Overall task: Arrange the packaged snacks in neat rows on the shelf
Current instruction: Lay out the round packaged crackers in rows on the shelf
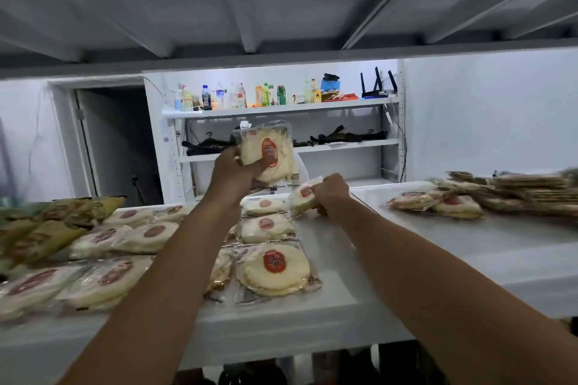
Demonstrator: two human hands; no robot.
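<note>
Shelf: white shelf (406, 244) carrying flat snack packs in rows.
Row: 3 packs lined front to back, nearest one (275, 272) flat at centre.
Left hand: left hand (233, 170) holds a raised pack (269, 150) upright above the row.
Right hand: right hand (331, 192) grips a tilted pack (305, 195) at the row's far end.

Clear-wrapped red-labelled snacks (275, 272) rowed on shelf (337, 306)
</note>
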